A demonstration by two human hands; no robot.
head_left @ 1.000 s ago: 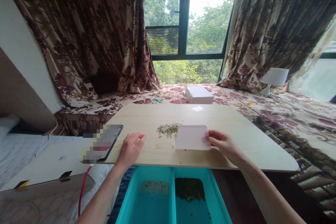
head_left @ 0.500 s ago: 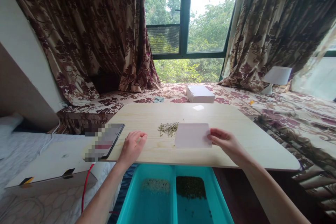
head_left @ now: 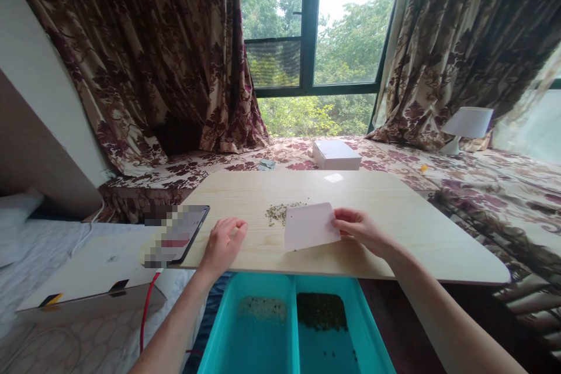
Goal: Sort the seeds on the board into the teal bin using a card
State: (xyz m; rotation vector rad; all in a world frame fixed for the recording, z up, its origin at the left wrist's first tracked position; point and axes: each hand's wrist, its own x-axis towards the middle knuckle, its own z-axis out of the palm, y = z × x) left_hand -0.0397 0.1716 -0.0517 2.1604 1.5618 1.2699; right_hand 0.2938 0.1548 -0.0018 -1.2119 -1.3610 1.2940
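My right hand (head_left: 354, 228) pinches the right edge of a thin white card (head_left: 309, 227), which is tilted over the tabletop. Partly behind the card's upper left edge lies a loose scatter of small green-brown seeds (head_left: 277, 214). My left hand (head_left: 224, 241) rests on the table's near left part with its fingers curled in, and nothing shows in it. Below the near table edge is a turquoise bin (head_left: 294, 327) with two compartments. Whitish grains with dark specks (head_left: 263, 308) lie in its left one; a heap of dark green seeds (head_left: 322, 311) lies in its right one.
A phone (head_left: 188, 236) with a red cable (head_left: 149, 304) lies at the left end of the pale wooden table (head_left: 394, 228). Beyond the table are a white box (head_left: 336, 156), a folded cloth (head_left: 266, 165) and a lamp (head_left: 468, 124). A large flat carton (head_left: 96, 272) lies at left.
The white card has turned and shifted left in my right hand, and now leans over more of the seeds. My left hand stays in place on the table.
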